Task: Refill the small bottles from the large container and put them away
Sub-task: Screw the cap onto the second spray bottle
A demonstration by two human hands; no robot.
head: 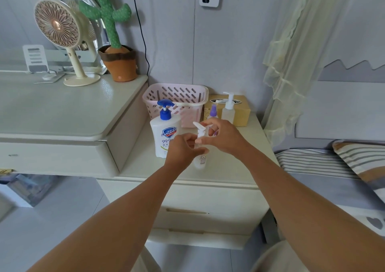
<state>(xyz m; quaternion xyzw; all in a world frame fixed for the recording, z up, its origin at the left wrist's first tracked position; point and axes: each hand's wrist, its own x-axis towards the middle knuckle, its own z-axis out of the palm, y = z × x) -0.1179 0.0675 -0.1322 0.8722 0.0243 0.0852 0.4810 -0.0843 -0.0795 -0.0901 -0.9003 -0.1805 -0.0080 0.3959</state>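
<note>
A small clear pump bottle (200, 160) with a little figure printed on it stands near the front of the nightstand top (239, 163). My left hand (183, 149) grips its body. My right hand (223, 136) pinches its white pump head (199, 128) from the right. Just behind on the left stands the large white soap container (164, 134) with a blue pump. Farther back are a small bottle with a purple cap (213, 112) and a clear bottle with a white pump (228, 110).
A pink slotted basket (177, 97) sits at the back of the nightstand, with a yellow tissue box (241, 111) to its right. A higher desk (52, 113) on the left carries a fan and a cactus toy. A bed (325, 163) lies to the right.
</note>
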